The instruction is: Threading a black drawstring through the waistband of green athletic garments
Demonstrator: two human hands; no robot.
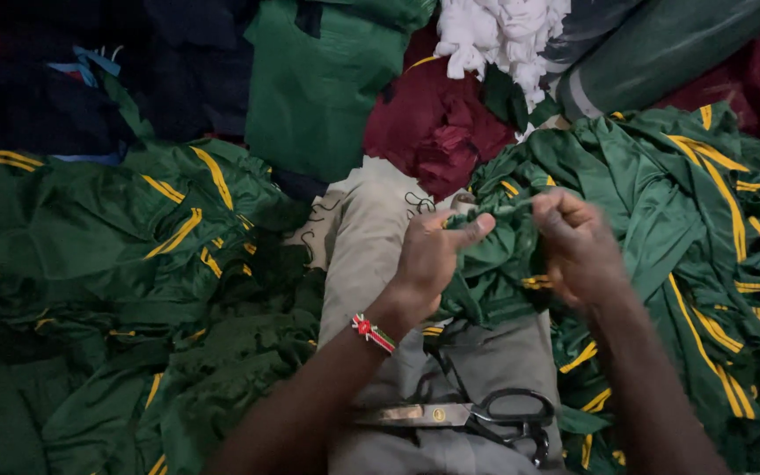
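My left hand (431,257) and my right hand (576,246) both grip a green garment with yellow stripes (496,255) held above my lap. The left thumb presses on a fold of the cloth, and the right fingers pinch its upper edge. A striped bracelet (373,333) sits on my left wrist. Large black-handled scissors (472,414) lie across my lap in grey trousers (371,246), below both hands.
Heaps of green and yellow garments lie at the left (125,264) and at the right (714,229). Behind are a maroon cloth (433,123), white scraps (494,35), a plain green fabric (318,79) and a rolled green bolt (661,44).
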